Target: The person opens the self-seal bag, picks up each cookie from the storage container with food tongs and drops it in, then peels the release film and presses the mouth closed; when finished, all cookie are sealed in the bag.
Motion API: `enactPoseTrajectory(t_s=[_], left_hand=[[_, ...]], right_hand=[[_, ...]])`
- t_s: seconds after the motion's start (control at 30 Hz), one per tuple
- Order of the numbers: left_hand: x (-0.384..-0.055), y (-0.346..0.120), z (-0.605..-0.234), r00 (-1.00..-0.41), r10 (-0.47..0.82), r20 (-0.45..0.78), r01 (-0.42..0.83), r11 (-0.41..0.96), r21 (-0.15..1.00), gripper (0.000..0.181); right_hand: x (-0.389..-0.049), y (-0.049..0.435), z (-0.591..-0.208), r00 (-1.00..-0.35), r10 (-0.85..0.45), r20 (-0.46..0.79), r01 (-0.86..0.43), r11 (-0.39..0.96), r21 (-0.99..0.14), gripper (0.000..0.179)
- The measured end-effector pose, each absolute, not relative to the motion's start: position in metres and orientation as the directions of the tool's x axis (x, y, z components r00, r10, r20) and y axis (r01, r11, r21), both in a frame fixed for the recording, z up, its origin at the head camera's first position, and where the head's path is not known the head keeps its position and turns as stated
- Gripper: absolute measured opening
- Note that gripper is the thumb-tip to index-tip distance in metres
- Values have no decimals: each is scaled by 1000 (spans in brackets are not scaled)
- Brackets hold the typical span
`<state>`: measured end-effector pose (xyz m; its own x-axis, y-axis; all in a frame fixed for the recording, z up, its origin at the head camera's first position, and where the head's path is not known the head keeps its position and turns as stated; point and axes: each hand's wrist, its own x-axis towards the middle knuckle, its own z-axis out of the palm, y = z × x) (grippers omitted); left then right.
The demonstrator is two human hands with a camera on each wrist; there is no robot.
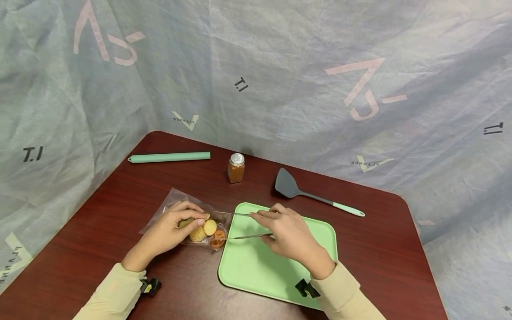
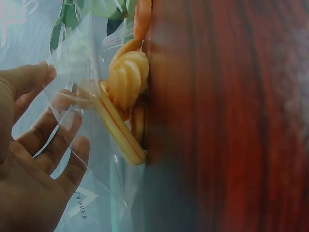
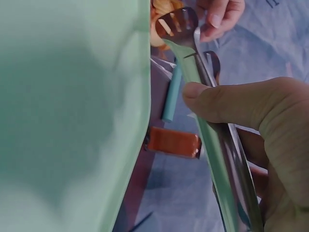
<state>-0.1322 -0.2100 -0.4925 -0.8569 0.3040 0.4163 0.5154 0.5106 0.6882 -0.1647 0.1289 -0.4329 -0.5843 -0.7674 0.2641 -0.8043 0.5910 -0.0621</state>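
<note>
My left hand [image 1: 176,224] curls at a clear plastic bag [image 1: 162,213] on the table, its film between thumb and fingers in the left wrist view. Inside lie several round yellow cookies [image 1: 210,227], a brown pretzel-shaped cookie [image 1: 218,240], a swirled cookie [image 2: 128,77] and a layered wafer [image 2: 120,128]. From above, my right hand [image 1: 290,233] grips metal tongs [image 1: 252,236], thumb on one arm and fingers on the other. Their arms stand apart and reach left over the bag. Slots show in one tong tip [image 3: 179,25], with nothing visible between the tips.
Under the right hand lies a light green tray [image 1: 256,266], just right of the bag. Behind stand a spice jar [image 1: 236,171] with a silver lid and a dark grey spatula [image 1: 286,183]. A green rod [image 1: 172,157] lies at back left. Grey cloth [image 1: 280,111] hangs behind the table.
</note>
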Motion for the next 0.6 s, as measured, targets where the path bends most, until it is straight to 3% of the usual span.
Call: enactPoseTrajectory(t_s=[0.6], left_hand=[[-133, -209, -495, -852, 311, 422, 524, 498, 691, 19]], right_hand=[[-165, 122, -433, -562, -779, 279, -817, 576, -35, 66]])
